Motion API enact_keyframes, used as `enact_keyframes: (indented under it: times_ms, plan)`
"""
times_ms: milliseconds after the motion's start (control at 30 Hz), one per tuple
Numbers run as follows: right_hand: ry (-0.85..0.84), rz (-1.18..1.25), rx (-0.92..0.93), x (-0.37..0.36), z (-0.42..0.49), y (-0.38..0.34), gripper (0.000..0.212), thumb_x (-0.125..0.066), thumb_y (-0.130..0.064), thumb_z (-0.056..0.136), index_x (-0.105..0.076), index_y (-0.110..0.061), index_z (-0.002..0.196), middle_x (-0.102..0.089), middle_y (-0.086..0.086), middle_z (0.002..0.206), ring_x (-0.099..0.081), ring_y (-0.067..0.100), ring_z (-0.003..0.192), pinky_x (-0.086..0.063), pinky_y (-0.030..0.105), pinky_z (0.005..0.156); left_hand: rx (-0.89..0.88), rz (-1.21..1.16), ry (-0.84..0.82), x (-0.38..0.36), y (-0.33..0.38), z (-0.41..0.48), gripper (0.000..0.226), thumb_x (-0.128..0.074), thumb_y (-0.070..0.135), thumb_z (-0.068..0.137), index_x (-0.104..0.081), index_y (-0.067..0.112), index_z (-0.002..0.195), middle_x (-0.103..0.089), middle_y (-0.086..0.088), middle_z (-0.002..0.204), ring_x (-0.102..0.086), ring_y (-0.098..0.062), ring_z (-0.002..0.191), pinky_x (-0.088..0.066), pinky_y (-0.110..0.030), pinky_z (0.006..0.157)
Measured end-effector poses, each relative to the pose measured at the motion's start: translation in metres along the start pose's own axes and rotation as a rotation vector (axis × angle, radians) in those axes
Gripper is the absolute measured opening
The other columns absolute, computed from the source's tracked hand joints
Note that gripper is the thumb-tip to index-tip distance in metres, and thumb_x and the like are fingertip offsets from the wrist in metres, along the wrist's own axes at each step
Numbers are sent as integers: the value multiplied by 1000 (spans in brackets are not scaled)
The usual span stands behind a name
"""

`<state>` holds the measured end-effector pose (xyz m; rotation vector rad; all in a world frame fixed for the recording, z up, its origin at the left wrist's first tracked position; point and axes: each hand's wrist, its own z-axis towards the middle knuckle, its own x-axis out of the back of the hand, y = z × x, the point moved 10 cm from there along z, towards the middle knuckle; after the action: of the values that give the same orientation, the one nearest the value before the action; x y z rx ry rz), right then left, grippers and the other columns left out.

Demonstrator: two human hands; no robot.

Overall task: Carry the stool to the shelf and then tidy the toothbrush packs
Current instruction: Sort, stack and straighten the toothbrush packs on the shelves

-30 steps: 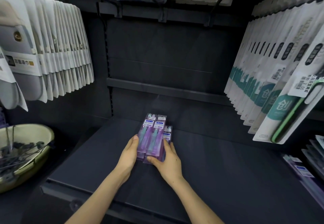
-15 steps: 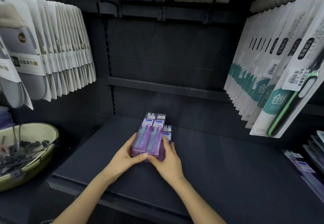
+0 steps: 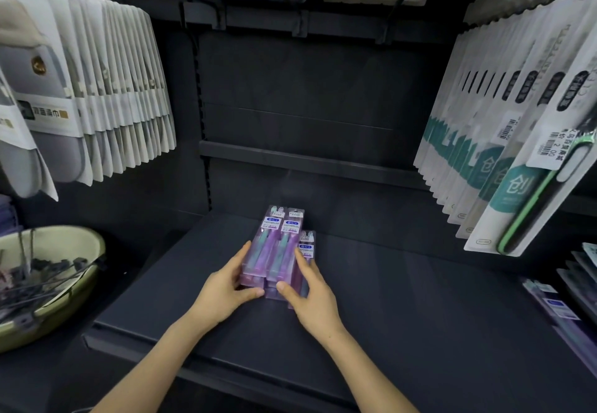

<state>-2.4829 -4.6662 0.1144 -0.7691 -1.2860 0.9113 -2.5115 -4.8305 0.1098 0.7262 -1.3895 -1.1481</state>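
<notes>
A small stack of purple toothbrush packs (image 3: 277,244) lies on the dark shelf board (image 3: 403,299), tops pointing to the back wall. One more pack (image 3: 306,244) juts out at the stack's right, lower down. My left hand (image 3: 223,290) holds the stack's left side, thumb curled under its near end. My right hand (image 3: 310,293) holds the right side, index finger along the edge, thumb at the near end. The stool is out of view.
White hanging packs (image 3: 106,89) fill the left wall, and white-and-teal toothbrush packs (image 3: 504,141) hang at the right. A green bowl of dark clips (image 3: 48,280) sits at the left. More flat packs (image 3: 562,309) lie at the shelf's right end.
My left thumb has come round under the stack's near end and the hands have closed in on the packs. The stack sits squarer than before.
</notes>
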Motion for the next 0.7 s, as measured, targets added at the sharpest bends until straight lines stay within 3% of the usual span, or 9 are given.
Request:
enact_keyframes:
  times_ms: [100,167,233,333,467,533,600,700]
  plan:
    - [9,-49,22,1,-2,-3,75,-68,-40,85,-13,-68,126,-18,-6,159,-20,11,145,-32,37,114,-17,14,10,3,1,-1,90,-80,18,66,-25,54,128,-56,45,107,-53,10,113,-42,-8,92]
    - [9,-97,36,2,-3,-5,82,-72,-35,83,-10,-67,125,-20,-8,158,-25,9,143,-28,30,115,-18,7,17,5,-1,-1,89,-80,13,68,-27,52,128,-54,47,107,-53,8,113,-43,-9,93]
    - [15,-117,44,2,-3,-5,85,-74,-31,82,-10,-64,128,-20,-7,158,-26,8,142,-25,23,114,-11,-7,22,8,-4,1,88,-80,12,68,-29,51,129,-59,36,111,-55,5,114,-45,-18,98]
    - [16,-159,39,0,-3,-9,86,-73,-34,82,-7,-56,134,-16,-3,159,-23,9,143,-21,18,111,15,13,17,10,-2,2,88,-80,10,70,-28,50,129,-51,25,124,-53,5,116,-43,-30,105]
    - [13,-115,35,16,-17,-13,90,-71,-45,80,-10,-47,147,-14,-4,159,-13,2,141,-20,17,108,14,188,61,5,18,-6,100,-83,22,69,-21,31,146,-37,15,137,-37,-8,132,-31,-27,109]
    - [143,-186,56,50,-35,-9,80,-67,-46,83,-21,-39,148,-23,-1,157,-16,2,141,-22,21,111,-89,506,238,9,46,-18,99,-83,31,69,-25,18,148,-34,0,147,-27,-21,140,-29,-38,111]
    - [379,-329,48,100,-59,8,63,-63,-41,89,-39,-25,145,-41,7,148,-35,16,139,-34,31,110,-288,736,398,-1,77,-34,89,-85,29,67,-40,8,141,-41,-18,143,-31,-36,137,-33,-51,108]
    - [739,-615,20,180,-100,28,49,-52,-39,90,-59,-7,126,-62,20,123,-59,37,114,-51,48,93,-556,819,428,-42,104,-54,67,-81,26,71,-51,7,128,-49,-23,133,-38,-40,130,-29,-51,109]
